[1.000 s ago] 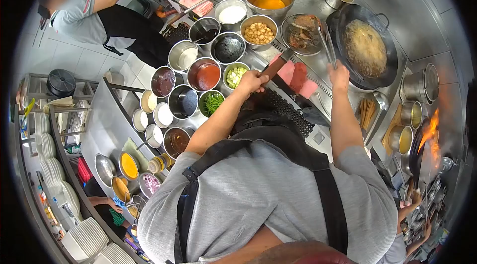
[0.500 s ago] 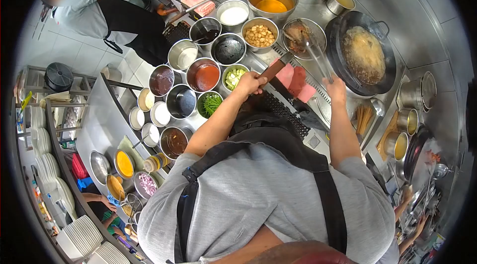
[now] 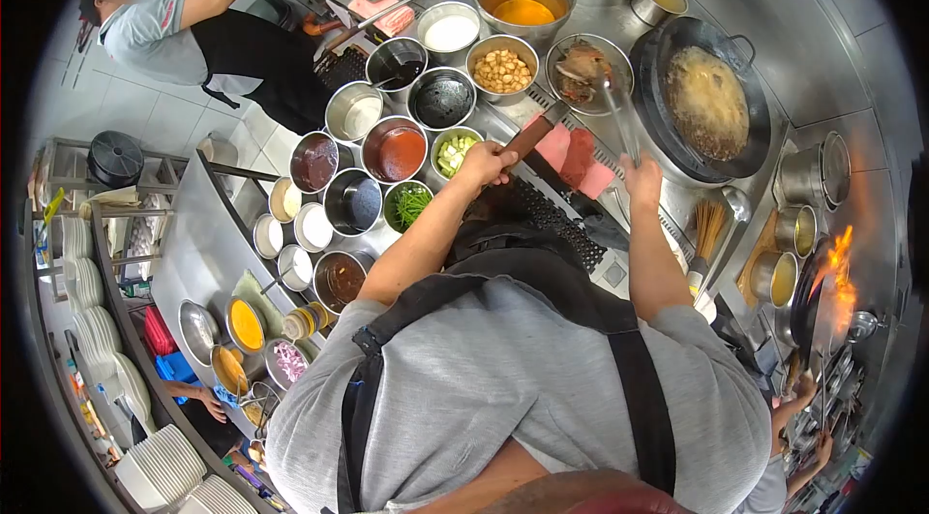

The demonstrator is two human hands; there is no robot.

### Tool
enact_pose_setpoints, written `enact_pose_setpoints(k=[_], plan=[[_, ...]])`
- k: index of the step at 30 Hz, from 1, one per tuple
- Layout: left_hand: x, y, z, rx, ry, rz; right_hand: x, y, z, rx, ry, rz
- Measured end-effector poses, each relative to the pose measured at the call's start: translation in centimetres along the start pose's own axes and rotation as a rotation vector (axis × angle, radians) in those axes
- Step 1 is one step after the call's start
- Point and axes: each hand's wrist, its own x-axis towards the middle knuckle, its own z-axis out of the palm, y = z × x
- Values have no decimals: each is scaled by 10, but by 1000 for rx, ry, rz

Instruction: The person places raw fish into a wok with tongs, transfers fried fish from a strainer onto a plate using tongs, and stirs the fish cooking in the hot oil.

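I have the left hand (image 3: 489, 166) wrapped around a brown handle (image 3: 530, 137), which slants past the pink cloths (image 3: 584, 164) toward the round strainer (image 3: 571, 103); I cannot tell for certain whether the two are joined. My right hand (image 3: 643, 177) grips metal tongs (image 3: 626, 122), their tips reaching into the strainer at the brown pieces of food (image 3: 581, 67) lying there. The strainer sits just beside the black wok (image 3: 663, 107), where pale foam covers the oil (image 3: 706, 103). On its other side I see a pot of golden chunks (image 3: 502, 71). Nearest the left hand stands a pot of chopped green vegetable (image 3: 452, 154), partly behind the fingers.
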Motion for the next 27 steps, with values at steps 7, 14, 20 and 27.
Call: enact_pose_setpoints(k=[7,14,20,27], plan=[[-4,10,-1,45,-14,-8,24,26,4,237,-3,130],[-6,9,-1,17,2,-6,38,8,-9,953,-269,573],[-9,11,-3,5,12,-2,4,0,-9,1316,-213,817],[-4,5,-2,38,4,-13,-18,-11,-16,1362,-243,828]])
